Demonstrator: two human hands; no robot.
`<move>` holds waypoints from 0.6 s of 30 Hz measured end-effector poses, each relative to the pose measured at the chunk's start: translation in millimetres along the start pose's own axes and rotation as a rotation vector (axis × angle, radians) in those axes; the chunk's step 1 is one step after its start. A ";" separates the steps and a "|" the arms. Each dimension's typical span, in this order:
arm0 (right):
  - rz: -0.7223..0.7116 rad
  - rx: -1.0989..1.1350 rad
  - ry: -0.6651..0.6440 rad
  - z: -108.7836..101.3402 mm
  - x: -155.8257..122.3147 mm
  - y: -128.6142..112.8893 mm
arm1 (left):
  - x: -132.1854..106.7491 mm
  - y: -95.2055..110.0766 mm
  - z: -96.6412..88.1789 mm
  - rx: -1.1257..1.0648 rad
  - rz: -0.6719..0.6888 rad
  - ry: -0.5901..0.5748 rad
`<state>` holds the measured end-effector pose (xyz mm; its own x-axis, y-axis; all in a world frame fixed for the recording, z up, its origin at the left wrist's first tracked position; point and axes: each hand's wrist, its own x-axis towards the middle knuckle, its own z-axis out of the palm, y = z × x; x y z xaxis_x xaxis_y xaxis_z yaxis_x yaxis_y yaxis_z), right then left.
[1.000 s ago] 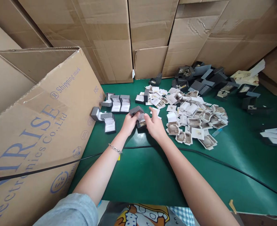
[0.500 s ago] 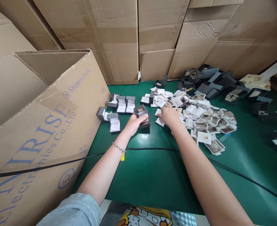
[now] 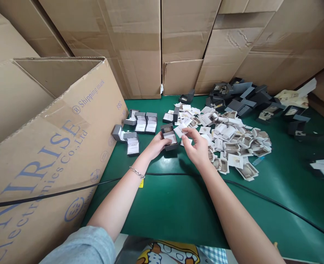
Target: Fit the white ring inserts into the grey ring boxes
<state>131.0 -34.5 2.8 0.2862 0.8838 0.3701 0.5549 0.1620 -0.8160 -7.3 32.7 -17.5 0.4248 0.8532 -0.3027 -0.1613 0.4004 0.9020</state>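
Head cam: box (image 3: 169, 139) being gripped open by L hand (image 3: 155, 146); card (image 3: 180, 129) being pinched by R hand (image 3: 198, 149) at box's 2 o'clock, touching.

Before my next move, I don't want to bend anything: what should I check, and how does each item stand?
1. Lid up on box: ok, left hand steadies it.
2. Grip on card: ok, right hand pinches it beside the box.
3. Room inside box: cannot tell; a pale insert shows.
4. Print side of card: cannot tell, too small.
5. Hands off cable: ok, it lies nearer you.
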 end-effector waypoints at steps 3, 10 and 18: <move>0.134 0.226 0.035 5.0 0.5 -2.5 | 4.6 -6.7 -2.7 0.026 0.055 -0.029; 0.315 0.614 0.017 14.9 3.0 -5.9 | 10.7 -15.1 -6.7 0.104 0.117 -0.035; 0.263 0.351 0.099 10.8 3.4 -4.3 | 10.9 -16.0 -6.2 0.174 0.127 0.000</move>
<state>121.1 -27.4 2.8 0.4648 0.8715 0.1562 0.1594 0.0911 -0.9830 -5.6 37.6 -37.1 0.4111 0.8931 -0.1828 -0.0574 0.2255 0.9726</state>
